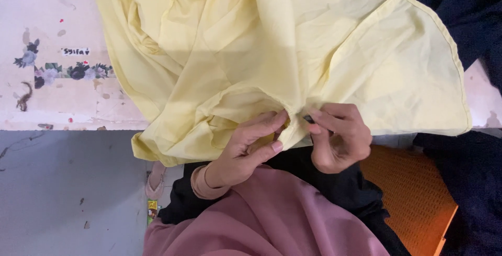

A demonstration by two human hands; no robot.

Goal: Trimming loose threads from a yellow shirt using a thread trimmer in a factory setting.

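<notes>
The left hand (250, 149) pinches a gathered fold of the pale yellow thin cotton fabric (293, 52) between thumb and curled fingers, while the right hand (339, 137) is closed just beside it, fingertips pressed on the same fold and gripping a small dark object (308, 118) too hidden to identify. The two hands almost touch at the cloth's lower edge, above the person's lap. From there the fabric spreads upward and outward in loose folds over the worn white tabletop (47, 36), which bears a strip of flower stickers (57, 70). A dusty pink sleeve (272, 219) runs from the left wrist. An orange woven seat (413, 198) lies to the right, dark navy cloth (465, 21) beyond it.
</notes>
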